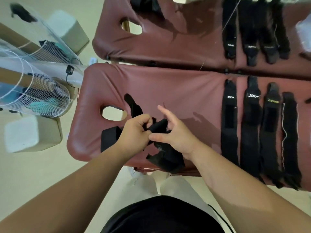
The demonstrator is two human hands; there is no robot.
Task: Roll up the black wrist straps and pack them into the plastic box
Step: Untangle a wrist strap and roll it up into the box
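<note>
Just beside the hole [112, 113] in the table [185, 98], my left hand [134, 132] pinches the strap [159, 126] and my right hand [176, 134] clamps thumb and lower fingers on it, forefinger straight; it looks light, soft and floppy, best gripped at the roll itself.

- near table [176, 84]: in front, with the far table [176, 44] directly behind it, long edges close together.
- face hole [112, 113]: at the near table's left end.
- row of four straps [250, 125]: side by side on the near table's right part.
- second row [249, 31]: on the far table, behind the first.
- held strap [158, 126]: above the near table, just right of the face hole, gripped between left hand [134, 132] and right hand [175, 133].
- loose strap [168, 158]: on the near table's front edge, under the right wrist.
- fan [38, 96]: left of both tables.
</note>
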